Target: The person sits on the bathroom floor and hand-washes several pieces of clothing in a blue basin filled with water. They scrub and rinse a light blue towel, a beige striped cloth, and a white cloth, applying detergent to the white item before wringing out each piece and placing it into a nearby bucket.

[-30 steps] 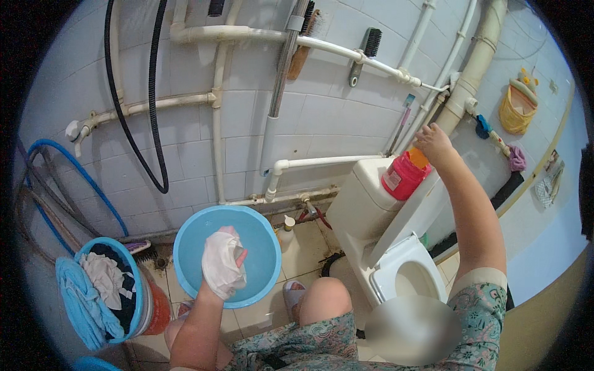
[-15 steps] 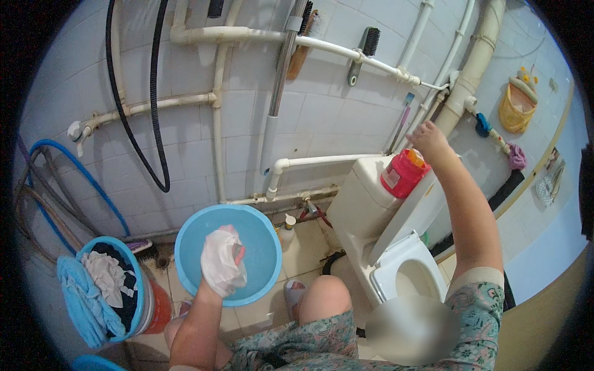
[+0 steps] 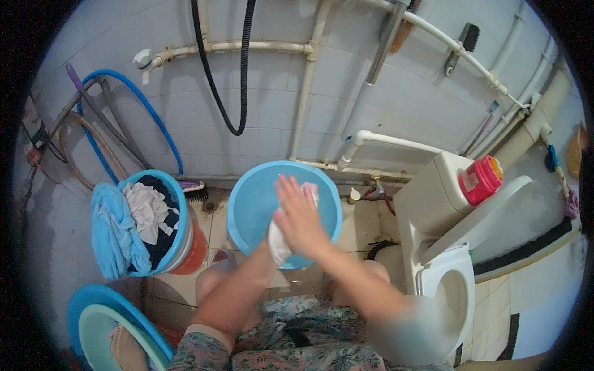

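A white cloth (image 3: 280, 248) is over the blue basin (image 3: 247, 213) on the floor in front of me. My left hand (image 3: 268, 253) holds the cloth, which covers most of it, so its fingers are largely hidden. Across the cloth lies my right hand (image 3: 298, 216), its fingers stretched out, with the palm turned down toward the left hand. Part of the cloth looks pinkish where it shows beyond the right fingers. Whether the right palm presses anything small onto the cloth cannot be seen.
At the left stands a bucket (image 3: 184, 238) heaped with dark, white and light-blue laundry. Nested basins (image 3: 93, 334) sit nearer, at lower left. The toilet (image 3: 427, 272) is on the right, with a red container (image 3: 479, 180) on its tank. A small pump bottle (image 3: 353, 196) stands behind the basin.
My right hand has come down from above the red container to the cloth over the basin. The view has swung left and down, bringing the nested basins in.
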`<action>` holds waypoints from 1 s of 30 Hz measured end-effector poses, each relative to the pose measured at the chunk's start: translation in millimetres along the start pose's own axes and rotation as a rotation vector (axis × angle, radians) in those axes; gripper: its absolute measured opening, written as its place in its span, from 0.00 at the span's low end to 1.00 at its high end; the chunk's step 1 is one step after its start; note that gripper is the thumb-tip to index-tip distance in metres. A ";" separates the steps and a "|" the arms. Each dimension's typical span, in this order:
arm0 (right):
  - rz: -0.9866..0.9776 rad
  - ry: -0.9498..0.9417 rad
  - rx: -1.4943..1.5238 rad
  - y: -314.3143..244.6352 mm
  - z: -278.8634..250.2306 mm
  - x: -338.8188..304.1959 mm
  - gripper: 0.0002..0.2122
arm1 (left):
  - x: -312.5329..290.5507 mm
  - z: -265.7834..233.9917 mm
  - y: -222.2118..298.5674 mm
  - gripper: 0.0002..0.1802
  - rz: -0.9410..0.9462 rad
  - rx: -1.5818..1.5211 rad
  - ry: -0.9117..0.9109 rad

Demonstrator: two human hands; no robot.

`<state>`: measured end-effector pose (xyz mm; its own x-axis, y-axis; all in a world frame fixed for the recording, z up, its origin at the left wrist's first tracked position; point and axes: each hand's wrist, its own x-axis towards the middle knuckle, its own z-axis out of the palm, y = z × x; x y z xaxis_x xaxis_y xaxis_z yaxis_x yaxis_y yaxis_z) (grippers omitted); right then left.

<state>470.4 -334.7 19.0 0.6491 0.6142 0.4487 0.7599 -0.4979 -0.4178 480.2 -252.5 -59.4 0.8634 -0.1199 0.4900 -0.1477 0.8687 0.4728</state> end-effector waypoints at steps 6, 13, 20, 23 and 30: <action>0.020 -0.071 -0.041 -18.3 63.3 -14.4 0.21 | -32.9 -57.5 -14.8 0.29 -0.219 -0.275 0.344; 0.506 -0.547 0.642 66.5 4.5 17.6 0.21 | -29.2 -53.0 0.7 0.16 -0.658 -0.319 0.175; 0.383 -0.687 0.590 103.0 -10.6 -17.3 0.16 | -4.0 -34.0 39.0 0.15 -1.164 -0.110 0.358; 0.536 -0.320 1.014 120.1 -10.3 -31.9 0.11 | -3.1 -30.8 40.7 0.17 -1.057 -0.045 0.439; 0.802 0.105 1.354 84.3 -11.2 -20.3 0.07 | -1.2 -9.6 30.6 0.25 -0.663 0.570 0.073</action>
<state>521.7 -396.1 -16.5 0.8952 0.3979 -0.2009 -0.3236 0.2702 -0.9068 479.2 -221.2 -52.5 0.8829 -0.4663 -0.0543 0.1936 0.2563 0.9470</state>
